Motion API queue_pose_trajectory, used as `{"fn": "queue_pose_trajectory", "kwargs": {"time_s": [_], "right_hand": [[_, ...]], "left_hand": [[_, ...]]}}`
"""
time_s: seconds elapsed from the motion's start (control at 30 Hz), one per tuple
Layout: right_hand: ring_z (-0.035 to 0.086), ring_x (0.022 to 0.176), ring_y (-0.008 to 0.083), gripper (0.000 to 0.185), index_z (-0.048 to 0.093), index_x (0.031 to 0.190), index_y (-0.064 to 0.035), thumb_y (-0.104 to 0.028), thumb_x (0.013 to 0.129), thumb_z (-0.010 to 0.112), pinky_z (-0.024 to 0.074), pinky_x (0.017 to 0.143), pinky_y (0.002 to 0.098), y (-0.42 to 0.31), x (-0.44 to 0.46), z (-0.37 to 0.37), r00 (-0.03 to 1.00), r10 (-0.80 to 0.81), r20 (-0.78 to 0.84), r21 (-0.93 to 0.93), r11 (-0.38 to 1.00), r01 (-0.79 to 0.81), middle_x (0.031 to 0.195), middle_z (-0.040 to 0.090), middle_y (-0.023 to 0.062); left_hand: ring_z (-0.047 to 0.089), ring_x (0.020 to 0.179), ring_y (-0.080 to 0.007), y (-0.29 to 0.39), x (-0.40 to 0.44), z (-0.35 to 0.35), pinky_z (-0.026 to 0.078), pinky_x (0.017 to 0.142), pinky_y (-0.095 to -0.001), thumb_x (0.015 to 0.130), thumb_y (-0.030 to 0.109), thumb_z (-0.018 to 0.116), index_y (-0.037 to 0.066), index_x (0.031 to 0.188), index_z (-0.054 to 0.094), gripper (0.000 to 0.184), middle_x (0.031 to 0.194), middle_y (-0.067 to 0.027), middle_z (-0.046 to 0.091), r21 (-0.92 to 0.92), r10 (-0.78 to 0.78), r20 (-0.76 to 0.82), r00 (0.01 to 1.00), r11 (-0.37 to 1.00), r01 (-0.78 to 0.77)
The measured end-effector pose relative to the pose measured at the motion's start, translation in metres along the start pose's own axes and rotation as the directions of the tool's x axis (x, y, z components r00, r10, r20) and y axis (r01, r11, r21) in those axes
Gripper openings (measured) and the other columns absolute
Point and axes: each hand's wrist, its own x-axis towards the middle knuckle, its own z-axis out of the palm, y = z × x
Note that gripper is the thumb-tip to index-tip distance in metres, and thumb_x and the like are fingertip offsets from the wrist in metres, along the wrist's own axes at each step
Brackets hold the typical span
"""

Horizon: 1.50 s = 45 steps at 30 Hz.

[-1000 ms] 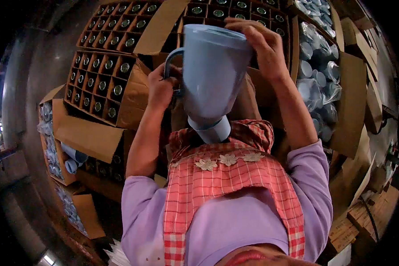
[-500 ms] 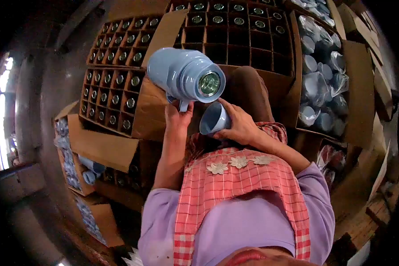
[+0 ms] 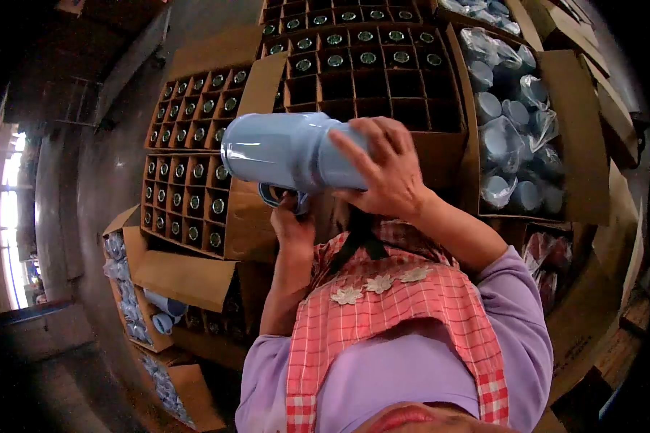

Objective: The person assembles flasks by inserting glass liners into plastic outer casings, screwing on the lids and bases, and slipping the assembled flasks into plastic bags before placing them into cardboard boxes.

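Observation:
A light-blue vacuum flask [image 3: 271, 150] lies tilted on its side in the air in front of my chest, its base toward the left. My left hand [image 3: 294, 227] is closed round the flask's handle [image 3: 273, 193] from below. On the mouth end sits the matching blue cup lid [image 3: 345, 160], covering the glass opening. My right hand [image 3: 393, 162] wraps the lid with its fingers over the top and its thumb beneath. Whether the lid is screwed tight cannot be told.
Divided cartons [image 3: 227, 148] with glass-mouthed flasks stand ahead and to the left. Another divided carton [image 3: 289, 119] is behind the flask. A box of bagged blue cups [image 3: 516, 123] stands at the right, its cardboard flap [image 3: 572, 137] folded out. More open boxes [image 3: 184, 278] sit at lower left.
My right hand has brought the cup lid up from below onto the flask's mouth. The flask has turned to lie more level, and the view has shifted slightly.

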Motion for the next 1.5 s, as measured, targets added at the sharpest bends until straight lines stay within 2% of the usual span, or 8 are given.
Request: {"fn": "queue_pose_trajectory", "kwargs": {"time_s": [0.13, 0.2, 0.4, 0.6, 0.67, 0.8, 1.17, 1.5], "right_hand": [[0.048, 0.101, 0.0292, 0.064, 0.05, 0.122, -0.0117, -0.031, 0.065, 0.072, 0.0394, 0.09, 0.0417, 0.018, 0.005, 0.02, 0.967, 0.216, -0.133, 0.415, 0.898, -0.143, 0.11, 0.05, 0.0114], [0.052, 0.097, 0.026, 0.057, 0.05, 0.122, -0.0098, -0.029, 0.071, 0.068, 0.0417, 0.087, 0.0393, 0.033, -0.005, 0.047, 0.765, 0.623, 0.162, 0.82, 0.346, -0.455, 0.106, 0.054, 0.011], [0.058, 0.096, 0.0227, 0.045, 0.054, 0.117, -0.0076, -0.041, 0.087, 0.051, 0.0465, 0.083, 0.0346, 0.024, -0.019, 0.038, 0.172, 0.185, 0.967, 0.249, -0.822, -0.512, 0.109, 0.059, 0.0112], [0.059, 0.088, 0.0179, 0.027, 0.062, 0.101, -0.002, -0.023, 0.087, 0.054, 0.0453, 0.08, 0.0299, 0.017, -0.051, 0.054, 0.338, 0.281, 0.898, 0.432, -0.704, -0.564, 0.096, 0.063, 0.0083], [0.058, 0.082, 0.0171, 0.029, 0.06, 0.104, -0.003, -0.027, 0.088, 0.053, 0.0478, 0.073, 0.0285, 0.057, -0.075, 0.064, 0.531, 0.539, 0.654, 0.713, -0.204, -0.67, 0.097, 0.063, 0.0065], [0.058, 0.071, 0.0134, 0.022, 0.062, 0.094, -0.0035, -0.023, 0.086, 0.056, 0.0488, 0.063, 0.0261, 0.117, -0.118, 0.008, 0.348, 0.888, 0.3, 0.85, -0.083, -0.52, 0.088, 0.062, 0.0065], [0.061, 0.083, 0.0333, 0.032, 0.062, 0.103, -0.0091, -0.025, 0.076, 0.058, 0.0494, 0.073, 0.0399, 0.135, -0.397, 0.133, 0.112, 0.948, 0.298, -0.42, 0.236, -0.876, 0.091, 0.064, 0.0155], [0.061, 0.079, 0.0266, 0.026, 0.06, 0.104, -0.0054, -0.018, 0.082, 0.053, 0.0489, 0.073, 0.0368, 0.169, -0.427, 0.179, 0.128, 0.737, 0.664, -0.418, 0.508, -0.753, 0.088, 0.063, 0.0118]], "left_hand": [[0.054, 0.093, -0.0236, -0.004, -0.018, 0.028, 0.05, 0.076, -0.0392, 0.072, -0.011, 0.044, 0.004, 0.104, 0.05, 0.036, 0.103, -0.0067, 0.052, 0.115, 0.213, -0.11, 0.971, 0.973, -0.201], [0.054, 0.092, -0.0244, -0.006, -0.021, 0.043, 0.051, 0.075, -0.0398, 0.074, -0.009, 0.048, 0.005, 0.105, 0.051, 0.034, 0.103, -0.0073, 0.053, 0.107, 0.327, -0.335, 0.884, 0.945, -0.309], [0.056, 0.089, -0.0248, 0.026, 0.032, -0.018, 0.052, 0.071, -0.041, 0.078, 0.001, 0.054, 0.008, 0.111, 0.052, 0.033, 0.104, -0.0099, 0.054, -0.062, 0.428, 0.348, 0.834, 0.898, -0.435], [0.057, 0.086, -0.0228, 0.03, 0.038, -0.029, 0.051, 0.071, -0.0377, 0.082, 0.007, 0.051, 0.004, 0.109, 0.053, 0.027, 0.101, -0.0093, 0.056, 0.398, 0.312, 0.198, 0.929, 0.841, -0.367], [0.057, 0.085, -0.0221, 0.032, 0.037, -0.033, 0.05, 0.071, -0.0366, 0.083, 0.009, 0.051, 0.003, 0.108, 0.053, 0.026, 0.1, -0.0091, 0.056, 0.483, 0.299, 0.152, 0.942, 0.809, -0.335], [0.057, 0.083, -0.0208, 0.037, 0.023, -0.043, 0.05, 0.071, -0.0344, 0.085, 0.012, 0.049, 0.001, 0.107, 0.054, 0.025, 0.097, -0.0086, 0.057, 0.637, 0.247, 0.018, 0.969, 0.744, -0.202], [0.054, 0.092, -0.0228, 0.046, 0.027, -0.083, 0.045, 0.082, -0.0334, 0.088, 0.025, 0.046, 0.0, 0.111, 0.054, 0.034, 0.105, -0.0092, 0.056, 0.726, 0.233, 0.111, 0.966, 0.645, -0.239], [0.057, 0.092, -0.0228, 0.068, 0.037, -0.052, 0.048, 0.081, -0.0336, 0.087, 0.023, 0.05, 0.001, 0.108, 0.056, 0.031, 0.103, -0.0114, 0.058, 0.783, 0.167, 0.06, 0.984, 0.603, -0.15]]}}
